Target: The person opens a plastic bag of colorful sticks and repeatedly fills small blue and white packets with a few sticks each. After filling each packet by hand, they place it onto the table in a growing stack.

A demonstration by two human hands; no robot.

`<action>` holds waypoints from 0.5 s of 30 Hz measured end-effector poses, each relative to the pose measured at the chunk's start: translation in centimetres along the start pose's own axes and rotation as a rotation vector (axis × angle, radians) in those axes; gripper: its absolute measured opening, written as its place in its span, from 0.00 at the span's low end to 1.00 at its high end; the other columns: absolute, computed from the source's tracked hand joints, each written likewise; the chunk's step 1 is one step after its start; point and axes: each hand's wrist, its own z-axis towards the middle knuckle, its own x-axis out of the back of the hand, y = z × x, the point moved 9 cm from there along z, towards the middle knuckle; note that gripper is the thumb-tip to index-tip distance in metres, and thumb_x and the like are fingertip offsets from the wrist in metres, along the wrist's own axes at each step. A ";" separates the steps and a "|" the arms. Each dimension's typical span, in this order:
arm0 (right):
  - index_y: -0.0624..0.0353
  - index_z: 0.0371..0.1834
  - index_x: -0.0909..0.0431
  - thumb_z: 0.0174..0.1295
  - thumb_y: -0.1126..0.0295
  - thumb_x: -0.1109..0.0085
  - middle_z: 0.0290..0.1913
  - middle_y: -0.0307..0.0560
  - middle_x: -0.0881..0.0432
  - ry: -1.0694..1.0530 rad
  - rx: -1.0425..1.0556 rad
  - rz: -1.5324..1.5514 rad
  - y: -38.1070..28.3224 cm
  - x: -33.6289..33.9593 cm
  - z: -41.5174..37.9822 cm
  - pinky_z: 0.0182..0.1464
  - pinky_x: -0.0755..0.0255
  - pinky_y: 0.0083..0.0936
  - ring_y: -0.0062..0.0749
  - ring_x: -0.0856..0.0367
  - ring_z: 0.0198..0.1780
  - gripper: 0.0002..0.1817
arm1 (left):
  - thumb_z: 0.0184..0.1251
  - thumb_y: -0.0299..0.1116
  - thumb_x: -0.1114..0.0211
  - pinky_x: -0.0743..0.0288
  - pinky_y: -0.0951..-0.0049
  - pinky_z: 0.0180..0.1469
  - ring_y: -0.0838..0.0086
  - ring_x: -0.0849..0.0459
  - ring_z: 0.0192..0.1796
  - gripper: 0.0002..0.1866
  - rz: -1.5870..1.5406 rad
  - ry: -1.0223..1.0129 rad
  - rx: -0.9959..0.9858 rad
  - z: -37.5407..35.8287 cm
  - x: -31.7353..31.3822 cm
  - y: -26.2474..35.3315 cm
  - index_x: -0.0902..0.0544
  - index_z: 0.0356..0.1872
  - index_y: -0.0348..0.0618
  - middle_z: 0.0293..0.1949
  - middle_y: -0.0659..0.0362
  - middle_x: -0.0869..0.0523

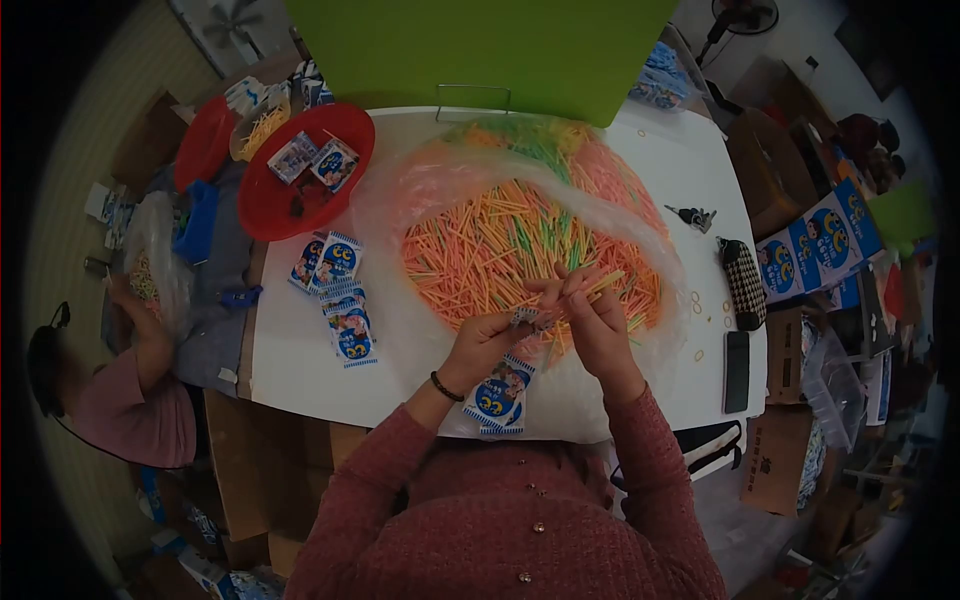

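A large clear plastic bag (375, 225) lies open on the white table, full of thin pink, orange, yellow and green sticks (480, 235). Over its near edge, my left hand (483, 347) pinches a small packet (524, 316), mostly hidden by the fingers. Close beside it, my right hand (597, 325) is closed on a few pale yellow sticks (607, 282), with fingertips near the packet. Below my hands lie blue and white printed packets (499, 390). More such packets (350, 330) are stacked left of the bag.
A red basin (260, 205) with packets stands at the back left, below a green panel (480, 60). On the right lie keys (692, 217), a checkered pouch (741, 283), a phone (736, 372) and rubber bands (698, 305). Another person (135, 400) works at the far left.
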 end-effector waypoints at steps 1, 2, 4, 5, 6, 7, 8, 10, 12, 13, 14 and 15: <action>0.53 0.44 0.33 0.75 0.69 0.56 0.38 0.41 0.18 -0.026 -0.002 -0.040 -0.3 -0.4 0.1 0.78 0.63 0.46 0.42 0.21 0.59 0.02 | 0.74 0.26 0.44 0.23 0.77 0.55 0.79 0.17 0.51 0.13 0.030 -0.030 -0.036 0.0 -0.3 0.5 0.19 0.54 0.34 0.48 0.60 0.14; 0.53 0.43 0.33 0.74 0.70 0.56 0.39 0.40 0.17 -0.051 -0.005 -0.081 -0.5 -0.8 0.2 0.78 0.64 0.47 0.42 0.21 0.59 0.02 | 0.74 0.26 0.44 0.23 0.77 0.55 0.79 0.17 0.51 0.13 0.030 -0.032 -0.034 0.0 0.0 0.3 0.19 0.54 0.34 0.48 0.60 0.14; 0.53 0.43 0.33 0.74 0.70 0.56 0.41 0.40 0.17 -0.113 -0.013 -0.251 -0.6 -1.4 0.1 0.78 0.63 0.47 0.41 0.22 0.61 0.02 | 0.74 0.25 0.44 0.24 0.76 0.57 0.78 0.19 0.54 0.15 0.061 -0.132 -0.009 0.0 -0.1 -0.6 0.21 0.58 0.34 0.52 0.59 0.16; 0.54 0.42 0.32 0.74 0.71 0.56 0.42 0.40 0.16 -0.179 -0.022 -0.421 -0.4 -1.9 0.0 0.77 0.62 0.47 0.41 0.23 0.62 0.02 | 0.74 0.25 0.44 0.24 0.76 0.57 0.78 0.19 0.54 0.15 0.061 -0.132 -0.010 0.0 -0.1 -1.1 0.21 0.58 0.34 0.52 0.59 0.16; 0.54 0.42 0.32 0.74 0.71 0.56 0.42 0.40 0.16 -0.180 -0.022 -0.421 0.0 -1.8 -0.1 0.77 0.62 0.47 0.41 0.23 0.62 0.02 | 0.74 0.25 0.44 0.25 0.76 0.58 0.78 0.19 0.55 0.16 0.022 -0.093 -0.034 0.1 0.0 -1.0 0.23 0.59 0.34 0.54 0.59 0.17; 0.55 0.43 0.31 0.73 0.71 0.56 0.48 0.42 0.18 -0.221 0.025 -0.528 0.5 -1.9 -0.3 0.77 0.62 0.46 0.40 0.26 0.65 0.03 | 0.74 0.25 0.44 0.25 0.76 0.59 0.78 0.20 0.56 0.17 -0.016 -0.055 -0.059 0.1 0.2 -0.9 0.24 0.61 0.34 0.55 0.59 0.18; 0.56 0.44 0.30 0.73 0.72 0.56 0.54 0.44 0.19 -0.261 0.073 -0.636 0.8 -2.1 -0.5 0.77 0.62 0.46 0.39 0.30 0.68 0.03 | 0.74 0.25 0.44 0.25 0.76 0.59 0.78 0.20 0.56 0.17 -0.016 -0.056 -0.060 0.2 -0.1 -1.0 0.24 0.61 0.34 0.55 0.59 0.18; 0.55 0.53 0.30 0.73 0.71 0.54 0.61 0.46 0.24 -0.231 0.059 -0.696 1.1 -2.1 -0.2 0.77 0.60 0.44 0.37 0.34 0.71 0.09 | 0.76 0.27 0.46 0.26 0.75 0.59 0.78 0.21 0.57 0.17 -0.146 -0.056 -0.020 0.5 -0.5 -0.6 0.26 0.63 0.35 0.57 0.59 0.21; 0.54 0.62 0.30 0.72 0.71 0.53 0.67 0.48 0.30 -0.199 0.049 -0.756 1.6 -1.4 0.0 0.76 0.59 0.42 0.35 0.38 0.73 0.16 | 0.76 0.28 0.47 0.26 0.75 0.60 0.78 0.22 0.58 0.17 -0.117 -0.082 -0.001 1.2 -0.6 -0.9 0.26 0.62 0.35 0.57 0.59 0.20; 0.55 0.65 0.33 0.72 0.69 0.51 0.69 0.48 0.32 -0.220 -0.006 -0.653 2.6 -0.8 0.1 0.76 0.56 0.40 0.36 0.40 0.74 0.19 | 0.77 0.28 0.48 0.26 0.75 0.60 0.78 0.22 0.58 0.17 -0.090 -0.102 0.020 1.7 -0.5 -1.3 0.26 0.62 0.36 0.57 0.60 0.20; 0.55 0.69 0.35 0.72 0.67 0.50 0.71 0.49 0.34 -0.241 -0.061 -0.548 3.5 -0.3 0.1 0.75 0.54 0.39 0.37 0.42 0.75 0.23 | 0.77 0.28 0.48 0.26 0.75 0.60 0.78 0.22 0.58 0.17 -0.088 -0.101 0.017 2.1 -0.2 -1.8 0.26 0.62 0.36 0.57 0.60 0.20; 0.55 0.69 0.35 0.72 0.67 0.50 0.71 0.49 0.34 -0.241 -0.058 -0.547 2.8 -0.2 0.4 0.75 0.54 0.39 0.37 0.42 0.75 0.23 | 0.78 0.28 0.49 0.26 0.75 0.59 0.78 0.21 0.57 0.17 -0.103 -0.088 0.002 2.6 0.2 -2.5 0.27 0.63 0.36 0.56 0.60 0.20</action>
